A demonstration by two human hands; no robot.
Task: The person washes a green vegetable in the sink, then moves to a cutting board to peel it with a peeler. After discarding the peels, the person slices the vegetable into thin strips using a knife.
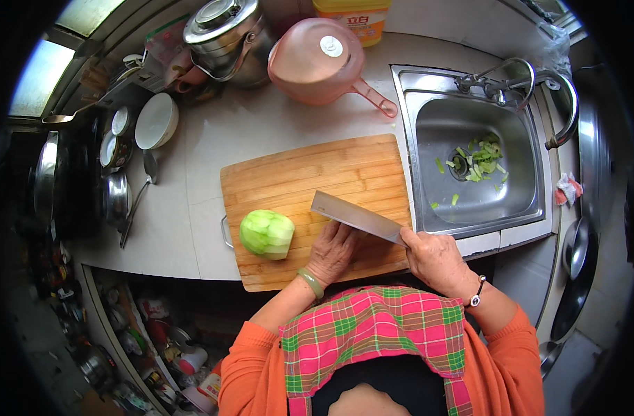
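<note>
My right hand point(439, 260) grips the handle of a cleaver point(356, 216), its broad steel blade pointing up and to the left over the wooden cutting board point(306, 166). Close under the blade is my left hand point(332, 252), fingers together and partly covered by it. Whether those fingers hold something cannot be seen. On the board's left side rests a peeled pale-green vegetable point(266, 234), with a flat cut face toward its lower right. It lies apart from both hands.
Right of the board, a steel sink point(431, 205) holds green peelings point(486, 158) around its drain. A pink plastic ladle point(319, 60) and a lidded steel pot point(228, 41) stand behind. A white bowl point(157, 122) and a metal ladle point(135, 208) are at left.
</note>
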